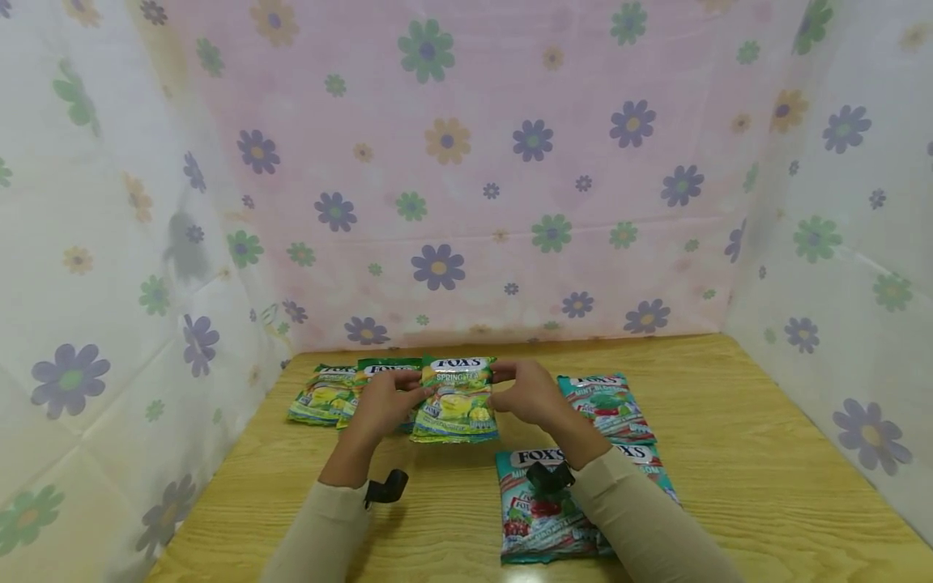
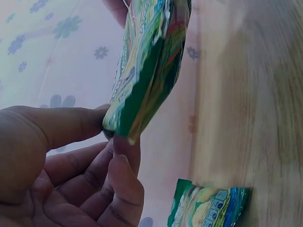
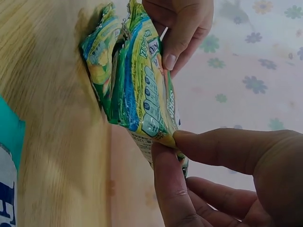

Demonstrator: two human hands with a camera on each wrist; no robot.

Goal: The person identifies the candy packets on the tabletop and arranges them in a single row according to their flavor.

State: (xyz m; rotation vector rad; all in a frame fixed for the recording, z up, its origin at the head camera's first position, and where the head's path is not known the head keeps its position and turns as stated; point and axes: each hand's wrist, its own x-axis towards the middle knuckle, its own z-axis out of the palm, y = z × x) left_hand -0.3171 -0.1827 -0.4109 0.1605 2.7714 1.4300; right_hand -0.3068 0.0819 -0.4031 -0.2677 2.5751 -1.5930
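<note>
Both hands hold one green and yellow Fox's Spring Tea candy bag above the table, its printed front toward the head camera. My left hand pinches its left edge between thumb and fingers; in the left wrist view the thumb lies on the green edge of the bag. The right hand pinches the opposite edge, and the right wrist view has the thumb and index finger on the corner of the bag. Behind the left hand lie two more green bags, a nearer one and one farther left.
Teal Fox's mint candy bags lie on the wooden table to the right: one farther back, and a nearer pair, the front one partly under the right forearm. A flowered cloth walls the back and sides.
</note>
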